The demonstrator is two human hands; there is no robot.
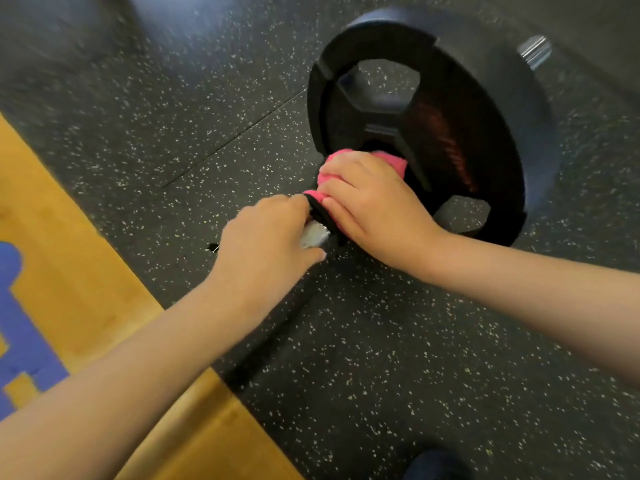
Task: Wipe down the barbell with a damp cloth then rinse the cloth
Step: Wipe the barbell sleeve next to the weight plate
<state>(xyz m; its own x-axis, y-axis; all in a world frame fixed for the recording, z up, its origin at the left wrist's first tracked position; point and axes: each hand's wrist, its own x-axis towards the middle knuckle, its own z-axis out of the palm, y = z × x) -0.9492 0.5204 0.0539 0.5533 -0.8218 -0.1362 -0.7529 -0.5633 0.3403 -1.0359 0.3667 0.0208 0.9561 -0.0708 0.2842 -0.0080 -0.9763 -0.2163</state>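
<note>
A barbell lies on the speckled rubber floor, its silver shaft (314, 234) showing between my two hands. A big black weight plate (491, 109) sits on its sleeve, and the chrome sleeve end (535, 51) sticks out beyond it. A pink cloth (388, 164) with a black edge is wrapped round the bar right beside the plate's hub. My right hand (372, 206) grips this cloth round the bar. My left hand (266, 242) holds the shaft just next to it, fingers curled round the metal. The rest of the shaft is hidden under my left forearm.
A wooden platform (86, 289) with a blue marking (20, 327) lies to the left of the rubber floor (398, 375). A dark shoe tip (434, 465) shows at the bottom edge.
</note>
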